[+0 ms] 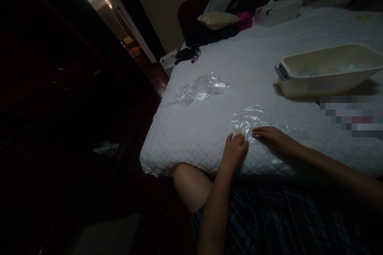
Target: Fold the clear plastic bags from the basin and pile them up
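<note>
Left hand [236,149] and right hand [269,136] of the seated person, at the near side of a quilted bed [176,139]. The two hands are apart from each other but just beside one another. The left hand's fingers are bent and point away from the body; the right hand's fingers are extended close together and point leftward. Whether either hand pinches the film cannot be told in the dim light.

The crumpled clear film [249,116] lies on the bed directly beyond the left hand and up and to the left of the right hand. Both hands meet its near margin; the right hand appears the nearer, its fingers lying over the film and covering part of it. The film's long axis seems to run from left to right, slanting slightly toward the person, with a glossy stretch showing beyond the right wrist; whether this is one piece is unclear.

Surroundings: a second clear film [205,87] lies farther off to the left, apart from the first. A cream tub [323,87] stands upright to the right, beyond the right forearm, with a pixelated patch in front of it. Toward the headboard are a pale cushion [218,20], a magenta roll [244,21] and a white box [279,12].
</note>
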Tool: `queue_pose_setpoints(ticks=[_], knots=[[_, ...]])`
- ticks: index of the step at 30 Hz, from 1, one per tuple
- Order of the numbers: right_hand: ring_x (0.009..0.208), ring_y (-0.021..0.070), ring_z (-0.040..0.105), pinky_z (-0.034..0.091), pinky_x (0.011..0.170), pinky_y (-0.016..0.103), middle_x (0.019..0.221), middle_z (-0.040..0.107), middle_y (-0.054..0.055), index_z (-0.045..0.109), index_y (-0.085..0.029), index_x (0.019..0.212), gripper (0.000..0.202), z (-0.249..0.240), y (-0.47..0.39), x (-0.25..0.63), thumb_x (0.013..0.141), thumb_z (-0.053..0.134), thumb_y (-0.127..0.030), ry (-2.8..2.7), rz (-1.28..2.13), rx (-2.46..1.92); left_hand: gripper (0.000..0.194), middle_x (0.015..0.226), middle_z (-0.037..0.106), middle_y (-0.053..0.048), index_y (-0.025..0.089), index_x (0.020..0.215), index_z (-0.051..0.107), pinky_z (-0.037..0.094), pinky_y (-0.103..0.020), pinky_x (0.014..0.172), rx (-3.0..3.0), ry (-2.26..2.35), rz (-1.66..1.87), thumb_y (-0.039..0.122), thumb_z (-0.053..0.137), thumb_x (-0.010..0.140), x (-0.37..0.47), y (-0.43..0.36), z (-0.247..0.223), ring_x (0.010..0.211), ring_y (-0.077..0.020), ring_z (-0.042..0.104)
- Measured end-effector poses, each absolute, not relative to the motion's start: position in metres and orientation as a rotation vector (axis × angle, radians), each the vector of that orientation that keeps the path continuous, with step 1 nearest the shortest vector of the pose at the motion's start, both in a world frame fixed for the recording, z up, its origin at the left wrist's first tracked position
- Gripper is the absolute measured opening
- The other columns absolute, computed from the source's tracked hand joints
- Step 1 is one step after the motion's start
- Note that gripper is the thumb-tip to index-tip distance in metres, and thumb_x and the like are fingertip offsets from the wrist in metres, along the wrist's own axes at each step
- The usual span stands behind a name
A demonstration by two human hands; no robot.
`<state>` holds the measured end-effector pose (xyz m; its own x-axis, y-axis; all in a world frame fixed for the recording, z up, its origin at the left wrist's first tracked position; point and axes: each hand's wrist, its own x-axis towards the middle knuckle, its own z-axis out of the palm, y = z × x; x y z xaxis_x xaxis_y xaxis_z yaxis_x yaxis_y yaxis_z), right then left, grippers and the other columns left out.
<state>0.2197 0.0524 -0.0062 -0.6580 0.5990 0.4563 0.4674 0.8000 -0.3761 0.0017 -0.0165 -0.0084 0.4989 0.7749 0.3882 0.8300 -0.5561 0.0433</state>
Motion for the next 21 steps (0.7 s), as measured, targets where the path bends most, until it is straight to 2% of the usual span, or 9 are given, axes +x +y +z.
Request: queue_pose_setpoints(ticks=[5,11,15,21], knots=[[0.104,0.0225,0.064,0.052,0.088,0.044,0.115,0.068,0.009,0.065,-0.023,0.116,0.033,-0.014,0.056,0.221,0.090,0.045,-0.022,-2.412,0.319,-0.796,0.015,0.118,0.065,-0.009,0.018,0.103,0.063,0.041,-0.048,0.104,-2.603,-1.407,-0.595,0.020,0.054,0.092,0.002,-0.017,-0.009,0.119,-0.0219,0.056],[0.102,0.0231,0.064,0.052,0.088,0.042,0.111,0.069,0.009,0.067,-0.023,0.113,0.032,-0.013,0.058,0.219,0.089,0.046,-0.023,-2.419,0.299,-0.853,0.021,0.125,0.062,-0.010,0.019,0.110,0.061,0.044,-0.046,0.103,-2.612,-1.494,-0.884,0.020,0.056,0.090,-0.003,-0.016,-0.011,0.118,-0.0201,0.057],[0.100,0.0232,0.064,0.052,0.086,0.042,0.108,0.070,0.009,0.068,-0.022,0.109,0.030,-0.011,0.060,0.216,0.089,0.046,-0.023,-2.430,0.317,-0.839,0.021,0.125,0.063,-0.011,0.017,0.109,0.061,0.044,-0.047,0.102,-2.598,-1.477,-1.014,0.018,0.057,0.089,-0.005,-0.016,-0.008,0.127,-0.0228,0.050],[0.102,0.0235,0.062,0.051,0.088,0.045,0.108,0.069,0.010,0.068,-0.023,0.109,0.031,-0.013,0.064,0.215,0.088,0.046,-0.029,-2.339,0.443,-0.837,0.019,0.120,0.065,-0.010,0.015,0.108,0.062,0.044,-0.047,0.102,-2.681,-1.364,-0.780,0.021,0.055,0.091,0.003,-0.019,-0.006,0.122,-0.0229,0.055]])
